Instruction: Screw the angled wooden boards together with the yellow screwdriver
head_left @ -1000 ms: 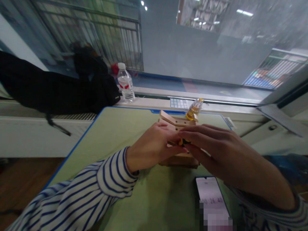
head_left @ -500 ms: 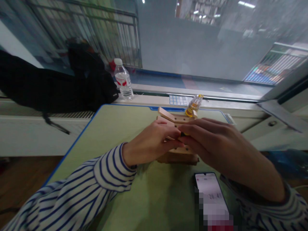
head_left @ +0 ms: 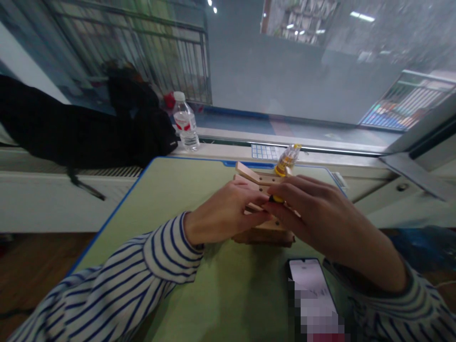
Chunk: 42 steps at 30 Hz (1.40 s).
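Note:
A pale wooden slatted piece with drilled holes [head_left: 267,179] stands on the green table, a darker brown block [head_left: 265,236] at its base. My left hand [head_left: 231,206] is closed around its left side, index finger and thumb reaching across the front. Between the thumb and fingers of my right hand [head_left: 313,209] is a small yellow and black piece [head_left: 277,199], pinched close to the slats. Its black end meets the left fingertips; whether they grip it too I cannot tell. Both hands hide much of the wood.
A phone [head_left: 311,280] lies below my right hand. Just behind the wood stands a clear bottle with a yellow base [head_left: 287,160]. On the sill are a water bottle [head_left: 185,124] and a black bag [head_left: 89,135]. Blue edging [head_left: 121,209] borders the table [head_left: 185,185].
More of the yellow and black piece shows between my right fingers, which have shifted slightly. My left hand keeps its place on the wood. The whole view has moved a little.

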Available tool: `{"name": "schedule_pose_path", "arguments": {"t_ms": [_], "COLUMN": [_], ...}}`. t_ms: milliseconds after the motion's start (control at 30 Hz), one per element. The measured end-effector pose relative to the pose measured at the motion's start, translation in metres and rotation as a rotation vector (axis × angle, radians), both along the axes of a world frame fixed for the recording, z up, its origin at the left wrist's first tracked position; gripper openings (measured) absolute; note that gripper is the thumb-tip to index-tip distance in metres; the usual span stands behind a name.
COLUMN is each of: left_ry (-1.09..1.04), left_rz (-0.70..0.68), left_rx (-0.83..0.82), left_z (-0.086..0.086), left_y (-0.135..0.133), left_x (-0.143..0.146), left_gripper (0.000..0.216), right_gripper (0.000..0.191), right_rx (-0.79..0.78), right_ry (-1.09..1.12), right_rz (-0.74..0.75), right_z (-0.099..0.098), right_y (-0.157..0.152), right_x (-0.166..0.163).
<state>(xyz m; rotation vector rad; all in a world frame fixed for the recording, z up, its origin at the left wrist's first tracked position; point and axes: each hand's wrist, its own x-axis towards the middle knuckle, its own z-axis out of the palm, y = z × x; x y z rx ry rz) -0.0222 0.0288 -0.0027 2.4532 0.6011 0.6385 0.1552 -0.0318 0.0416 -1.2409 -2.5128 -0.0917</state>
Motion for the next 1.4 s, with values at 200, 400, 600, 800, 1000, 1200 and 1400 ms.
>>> {"name": "schedule_pose_path", "arguments": {"t_ms": [200,400,600,800,1000,1200,1400], "left_ry": [-0.028,-0.062,0.004,-0.011,-0.053,-0.086,0.004], "left_rz": [0.077,0.083,0.009,-0.056,-0.133,-0.17,-0.016], "left_rx": [0.027,0.027,0.017,0.008,-0.01,-0.016,0.015], "left_z": [-0.002,-0.0015,0.0016,-0.0031,-0.0014,0.005,0.0028], "left_y": [-0.0012,-0.0025,0.0012,0.0045,0.0036,0.0022,0.0016], "left_x": [0.0013,0.0021,-0.0012,-0.0031,-0.0011,-0.0015,-0.0042], "left_gripper": [0.016,0.022,0.017,0.024,0.023,0.022,0.016], "right_gripper": [0.023,0.038,0.028,0.022,0.017,0.016,0.014], "right_rx": [0.023,0.028,-0.009,0.023,0.015,0.031,-0.002], "right_ry": [0.013,0.069,0.064,0.041,-0.012,0.007,0.012], "right_rz": [-0.004,0.047,0.124,0.063,0.022,0.032,0.01], "right_z": [-0.0003,0.0035,0.0015,0.0015,0.0013,-0.0002,0.0015], "right_y": [-0.0001,-0.0056,-0.0045,-0.0024,-0.0038,-0.0025,-0.0009], "right_x": [-0.0011,0.0035,0.0043,0.0034,0.0004,-0.0024,-0.0015]}}
